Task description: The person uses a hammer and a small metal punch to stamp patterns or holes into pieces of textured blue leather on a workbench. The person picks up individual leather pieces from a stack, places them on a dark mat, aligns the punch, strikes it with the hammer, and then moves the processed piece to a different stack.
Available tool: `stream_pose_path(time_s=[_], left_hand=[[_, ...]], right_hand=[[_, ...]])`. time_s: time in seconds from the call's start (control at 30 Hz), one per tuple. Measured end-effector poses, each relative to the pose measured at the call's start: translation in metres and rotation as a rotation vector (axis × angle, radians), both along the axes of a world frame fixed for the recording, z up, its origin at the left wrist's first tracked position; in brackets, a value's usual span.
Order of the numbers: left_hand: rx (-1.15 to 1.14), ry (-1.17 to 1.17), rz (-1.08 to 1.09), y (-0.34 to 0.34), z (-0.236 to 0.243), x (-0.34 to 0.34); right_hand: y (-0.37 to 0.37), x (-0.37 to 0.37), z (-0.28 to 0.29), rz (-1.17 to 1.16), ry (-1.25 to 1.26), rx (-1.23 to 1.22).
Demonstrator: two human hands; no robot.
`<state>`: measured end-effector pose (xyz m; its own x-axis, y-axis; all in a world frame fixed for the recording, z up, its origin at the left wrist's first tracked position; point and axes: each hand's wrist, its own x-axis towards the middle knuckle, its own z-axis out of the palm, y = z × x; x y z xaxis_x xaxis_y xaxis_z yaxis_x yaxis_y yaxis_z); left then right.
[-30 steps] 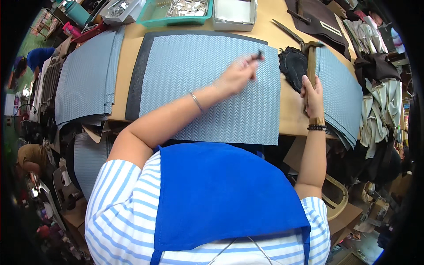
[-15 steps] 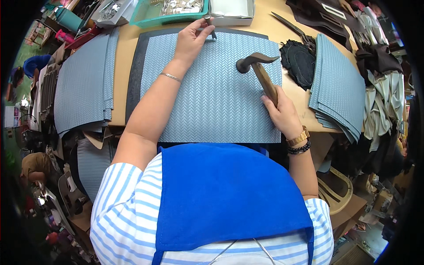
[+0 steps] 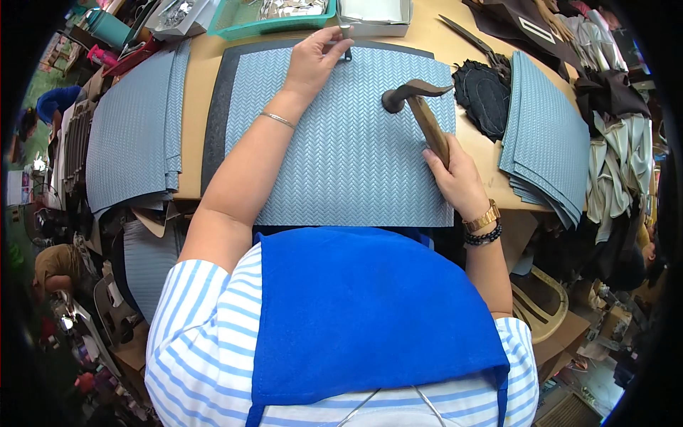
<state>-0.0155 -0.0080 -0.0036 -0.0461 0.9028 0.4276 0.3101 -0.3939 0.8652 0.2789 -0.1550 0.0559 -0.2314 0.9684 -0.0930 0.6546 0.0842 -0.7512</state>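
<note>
My left hand (image 3: 314,58) pinches a small metal punch (image 3: 346,44) upright at the far edge of the light blue herringbone-textured sheet (image 3: 331,164), which lies on a dark mat (image 3: 218,114). My right hand (image 3: 455,174) grips the wooden handle of a hammer (image 3: 427,117) over the sheet's right side, its dark head raised toward the middle. Right of it are a black frayed cloth pad (image 3: 482,99) and a stack of matching blue sheets (image 3: 541,132).
Another sheet stack (image 3: 128,135) lies at left. A teal bin of small pieces (image 3: 235,27), white boxes (image 3: 388,28), scissors (image 3: 462,35) and dark material (image 3: 498,21) line the far table. Other people (image 3: 53,267) are at the edges, with piled fabric (image 3: 612,164) at right.
My left hand has moved away from me to the sheet's far edge with the punch. My right hand has moved leftward with the hammer, from beside the right stack to over the middle sheet.
</note>
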Motion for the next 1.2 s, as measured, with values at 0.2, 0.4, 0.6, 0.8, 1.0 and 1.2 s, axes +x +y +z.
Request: stream_pose_path(time_s=[0.2, 0.4, 0.6, 0.8, 1.0, 1.2], left_hand=[[0.028, 0.072, -0.005, 0.000, 0.003, 0.006], [0.012, 0.125, 0.035, -0.003, 0.011, 0.006], [0.019, 0.159, 0.041, -0.003, 0.016, 0.009], [0.041, 0.183, 0.042, -0.009, 0.013, 0.007], [0.019, -0.146, 0.038, 0.009, 0.002, 0.006], [-0.023, -0.600, 0.173, 0.017, 0.011, -0.042]], right_hand=[[0.010, 0.012, 0.001, 0.052, 0.077, 0.053], [0.064, 0.002, 0.076, 0.101, 0.024, 0.390], [0.112, -0.052, 0.115, 0.232, 0.711, 0.799], [0.104, -0.052, 0.084, 0.245, -0.140, 0.153], [0.102, 0.052, 0.030, -0.123, -0.265, 0.573], [0.058, 0.066, -0.016, -0.164, -0.356, 0.301]])
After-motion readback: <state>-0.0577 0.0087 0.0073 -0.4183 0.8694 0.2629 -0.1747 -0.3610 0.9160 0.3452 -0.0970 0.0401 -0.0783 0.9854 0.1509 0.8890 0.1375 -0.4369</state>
